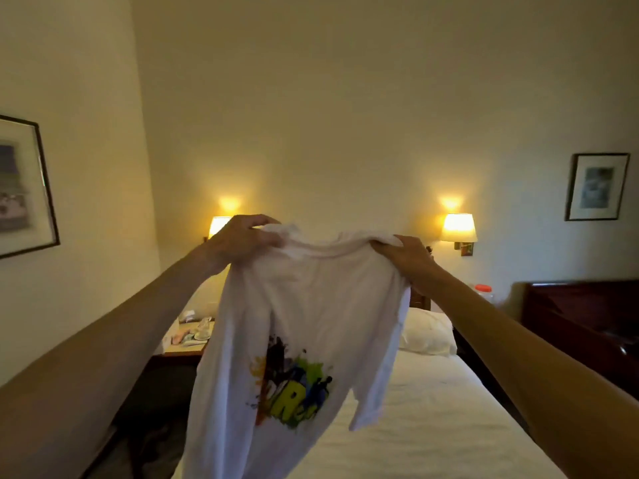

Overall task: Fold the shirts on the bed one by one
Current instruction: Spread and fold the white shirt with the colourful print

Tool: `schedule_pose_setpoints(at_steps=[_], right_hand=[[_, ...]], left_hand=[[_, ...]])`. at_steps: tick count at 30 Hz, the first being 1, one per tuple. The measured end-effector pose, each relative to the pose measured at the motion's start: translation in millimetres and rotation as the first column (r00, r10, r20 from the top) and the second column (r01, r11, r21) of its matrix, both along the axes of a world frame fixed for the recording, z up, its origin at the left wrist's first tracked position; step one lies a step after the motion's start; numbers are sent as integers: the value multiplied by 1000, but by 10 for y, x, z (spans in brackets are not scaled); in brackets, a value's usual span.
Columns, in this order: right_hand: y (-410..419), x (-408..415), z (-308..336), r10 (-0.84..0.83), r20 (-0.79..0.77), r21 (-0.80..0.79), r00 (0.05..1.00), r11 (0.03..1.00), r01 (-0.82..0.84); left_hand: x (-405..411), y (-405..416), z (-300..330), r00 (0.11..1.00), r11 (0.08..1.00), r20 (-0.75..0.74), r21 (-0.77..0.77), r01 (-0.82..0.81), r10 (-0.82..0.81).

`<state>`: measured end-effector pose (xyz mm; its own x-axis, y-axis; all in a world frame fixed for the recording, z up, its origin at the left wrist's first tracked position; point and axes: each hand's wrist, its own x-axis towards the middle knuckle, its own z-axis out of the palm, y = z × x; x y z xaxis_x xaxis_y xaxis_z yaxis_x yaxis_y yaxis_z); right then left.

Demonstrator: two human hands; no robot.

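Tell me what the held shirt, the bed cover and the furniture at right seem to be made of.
White shirt: soft knit, likely cotton; it drapes and bunches where both hands grip it, with a printed colour graphic.
Bed sheet: matte white woven fabric, lightly creased.
Dark furniture: reddish-brown wood, apparently polished; it shows a faint sheen.

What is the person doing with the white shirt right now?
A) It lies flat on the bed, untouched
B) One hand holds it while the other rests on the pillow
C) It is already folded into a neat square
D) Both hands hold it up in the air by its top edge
D: the left hand and right hand each grip the top of the white shirt, which hangs down above the bed.
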<state>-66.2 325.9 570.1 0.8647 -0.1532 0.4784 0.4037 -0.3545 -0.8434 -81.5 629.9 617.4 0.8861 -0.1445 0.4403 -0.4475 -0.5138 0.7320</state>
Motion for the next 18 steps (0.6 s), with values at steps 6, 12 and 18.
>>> schedule_pose_setpoints(at_steps=[6,12,18], right_hand=[[-23,15,193,87,33,6,996,996,-87],[-67,9,328,13,72,-67,997,998,-8],[-300,-93,413,36,60,-91,998,995,-31]], left_hand=[[35,286,-123,998,995,21,-86,-49,51],[5,216,-207,939,913,-169,-337,230,-299],[10,85,-220,989,983,-12,116,144,-144]])
